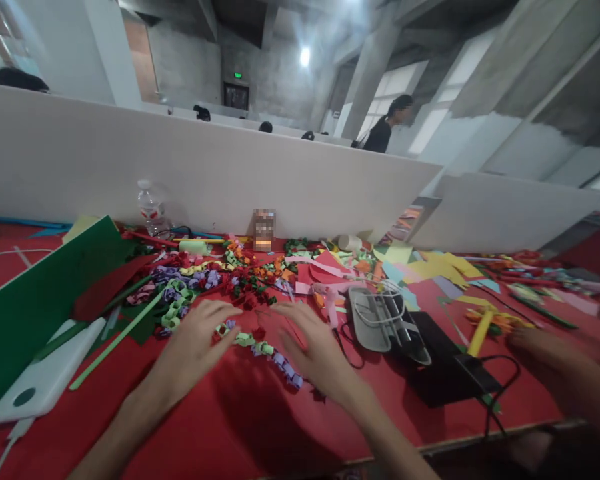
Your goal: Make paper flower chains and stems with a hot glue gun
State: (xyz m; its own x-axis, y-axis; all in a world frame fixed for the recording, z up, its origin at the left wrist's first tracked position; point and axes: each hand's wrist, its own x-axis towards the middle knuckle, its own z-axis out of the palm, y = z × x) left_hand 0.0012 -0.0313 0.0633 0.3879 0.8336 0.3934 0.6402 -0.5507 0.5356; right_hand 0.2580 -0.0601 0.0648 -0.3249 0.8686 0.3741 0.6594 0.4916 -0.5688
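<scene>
My left hand [203, 337] hovers over the red-covered table with its thumb and fingers apart, holding nothing visible. Opposite it, my right hand [315, 343] is also open, fingers stretched out and slightly blurred. Between and just below the two hands lies a small paper chain [263, 347] of green, purple and red links; I cannot tell whether any fingertip touches it. Beyond my fingers spreads a heap of purple paper chains [207, 279] mixed with red, orange and green ones. A light green paper stick [117, 340] lies left of my left hand.
At left are a green board [45, 293] and a white power bank [55, 370]. A grey tray [370, 320] with cables and a black box [445, 367] lie right. Another person's hand [545, 343] is near a yellow paper stick [481, 330]. A bottle [150, 208] stands by the partition [205, 167].
</scene>
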